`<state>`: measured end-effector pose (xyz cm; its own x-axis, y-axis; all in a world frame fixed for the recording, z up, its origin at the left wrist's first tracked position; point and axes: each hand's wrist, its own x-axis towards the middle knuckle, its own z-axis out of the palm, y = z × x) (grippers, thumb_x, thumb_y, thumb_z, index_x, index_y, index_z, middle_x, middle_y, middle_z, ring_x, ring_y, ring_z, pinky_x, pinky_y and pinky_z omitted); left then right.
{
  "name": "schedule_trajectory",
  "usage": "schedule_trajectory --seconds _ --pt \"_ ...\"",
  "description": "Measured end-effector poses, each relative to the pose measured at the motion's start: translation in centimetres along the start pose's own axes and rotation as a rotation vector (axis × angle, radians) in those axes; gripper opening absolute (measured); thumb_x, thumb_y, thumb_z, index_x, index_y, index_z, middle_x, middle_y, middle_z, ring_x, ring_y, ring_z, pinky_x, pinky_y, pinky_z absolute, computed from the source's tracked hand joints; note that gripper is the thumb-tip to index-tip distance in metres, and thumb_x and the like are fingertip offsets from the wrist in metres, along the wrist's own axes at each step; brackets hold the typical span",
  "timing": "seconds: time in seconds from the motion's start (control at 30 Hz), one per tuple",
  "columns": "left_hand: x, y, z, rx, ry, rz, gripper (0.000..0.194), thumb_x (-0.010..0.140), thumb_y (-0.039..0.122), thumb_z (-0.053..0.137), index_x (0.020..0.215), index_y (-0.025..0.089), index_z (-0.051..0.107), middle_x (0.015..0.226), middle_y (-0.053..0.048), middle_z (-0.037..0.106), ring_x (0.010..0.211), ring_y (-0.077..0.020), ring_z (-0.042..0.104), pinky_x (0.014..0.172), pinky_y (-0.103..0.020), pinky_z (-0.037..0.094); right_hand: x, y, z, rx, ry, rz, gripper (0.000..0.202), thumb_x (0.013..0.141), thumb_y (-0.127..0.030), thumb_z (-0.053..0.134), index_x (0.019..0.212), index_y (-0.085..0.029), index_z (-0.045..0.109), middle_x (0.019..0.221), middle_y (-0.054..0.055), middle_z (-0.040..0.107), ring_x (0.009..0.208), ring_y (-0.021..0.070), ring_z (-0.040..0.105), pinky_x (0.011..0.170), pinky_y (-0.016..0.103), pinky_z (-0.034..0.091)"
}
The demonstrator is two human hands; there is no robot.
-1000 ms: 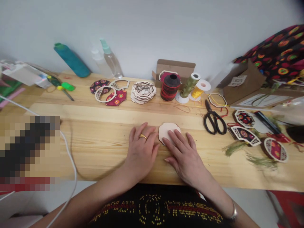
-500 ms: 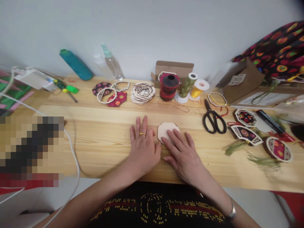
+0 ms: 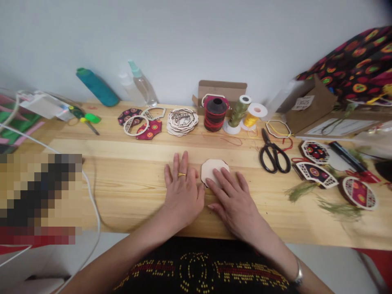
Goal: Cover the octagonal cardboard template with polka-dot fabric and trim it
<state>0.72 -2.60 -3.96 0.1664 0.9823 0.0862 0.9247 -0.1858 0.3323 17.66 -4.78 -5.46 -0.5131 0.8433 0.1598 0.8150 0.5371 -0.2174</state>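
A pale, flat piece with cut corners [image 3: 210, 170] lies on the wooden table [image 3: 131, 163], a thin dark edge showing around it. Fingertips of my right hand [image 3: 234, 196] rest on its right side, the fingers stretched out and the thumb apart. Just left of the piece, my left hand [image 3: 183, 194] lies on the table with several fingers extended and a gold ring on one. Its index finger and thumb are close to the piece's left edge; I cannot tell whether they touch it.
Behind stand stacked wooden cutouts [image 3: 183, 120], a red-and-black thread cone [image 3: 215, 114], a green spool [image 3: 237, 114] and a yellow spool [image 3: 253, 116]. Black-handled scissors [image 3: 274, 153] lie right, near finished fabric ornaments [image 3: 315, 173]. A white cable [image 3: 92, 192] runs down the left.
The view has shifted slightly. Both hands and the pale piece keep the same places relative to each other, with no clear movement.
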Motion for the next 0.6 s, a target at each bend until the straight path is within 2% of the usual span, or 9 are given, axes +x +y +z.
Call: schedule_trajectory --seconds 0.23,0.6 --pt "0.21 0.18 -0.06 0.048 -0.044 0.000 0.012 0.084 0.018 0.048 0.094 0.016 0.053 0.155 -0.023 0.024 0.143 -0.0417 0.013 0.109 -0.069 0.016 0.03 -0.07 -0.05 0.002 -0.018 0.015 0.046 0.095 -0.037 0.046 0.138 -0.022 0.047 0.150 0.008 0.038 0.140 0.0299 0.030 0.110 0.060 0.028" --pt "0.08 0.05 0.10 0.061 -0.026 0.023 0.013 0.084 0.018 0.047 0.095 0.019 0.053 0.155 -0.018 0.026 0.143 -0.0390 0.016 0.108 -0.070 0.016 0.00 -0.23 -0.08 0.017 -0.011 0.028 0.046 0.095 -0.037 0.047 0.138 -0.022 0.047 0.150 0.008 0.038 0.139 0.0299 0.030 0.110 0.061 0.026"
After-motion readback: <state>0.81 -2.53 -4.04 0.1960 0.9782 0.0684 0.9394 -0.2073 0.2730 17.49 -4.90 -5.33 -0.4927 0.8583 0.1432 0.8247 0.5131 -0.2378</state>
